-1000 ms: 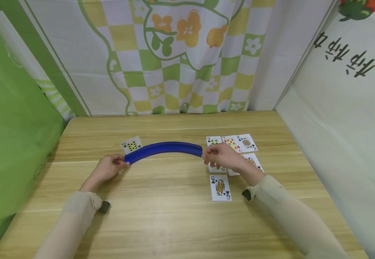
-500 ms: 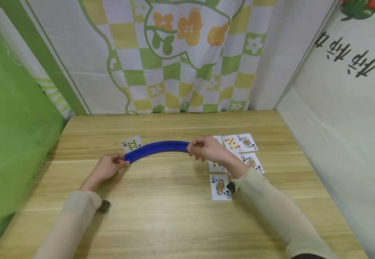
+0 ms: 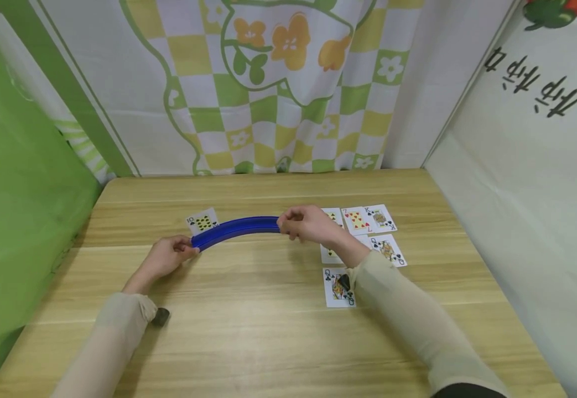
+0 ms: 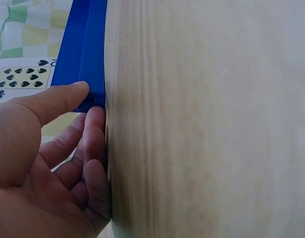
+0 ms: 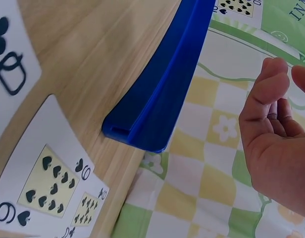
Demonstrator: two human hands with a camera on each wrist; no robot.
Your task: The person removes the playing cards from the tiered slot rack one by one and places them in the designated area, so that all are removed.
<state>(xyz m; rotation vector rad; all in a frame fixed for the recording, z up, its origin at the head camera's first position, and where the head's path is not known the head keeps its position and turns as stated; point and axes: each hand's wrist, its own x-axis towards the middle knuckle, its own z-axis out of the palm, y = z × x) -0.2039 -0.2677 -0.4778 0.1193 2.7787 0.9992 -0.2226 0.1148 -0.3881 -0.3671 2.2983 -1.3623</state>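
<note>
My left hand (image 3: 166, 260) pinches the left end of a blue curved card holder (image 3: 240, 225), thumb on top and fingers at its end and underneath. A ten of spades (image 4: 23, 78) stands upright at that end. In the head view my right hand (image 3: 313, 225) overlaps the holder's right end and hides it. The right wrist view shows this hand apart from the holder, its fingers loosely curled, the thumb near the index finger, and nothing between them.
Face-up cards lie at the right of the wooden table (image 3: 238, 342): a seven of hearts (image 3: 354, 222), a king (image 3: 380, 218), a queen of spades (image 3: 389, 250), a nine of spades (image 5: 52, 184) and a queen of clubs (image 3: 336, 297). A patterned curtain (image 3: 273, 121) hangs behind.
My right hand has moved left from beside the holder's right end to in front of it, uncovering more cards. My left hand and the holder have stayed in place.
</note>
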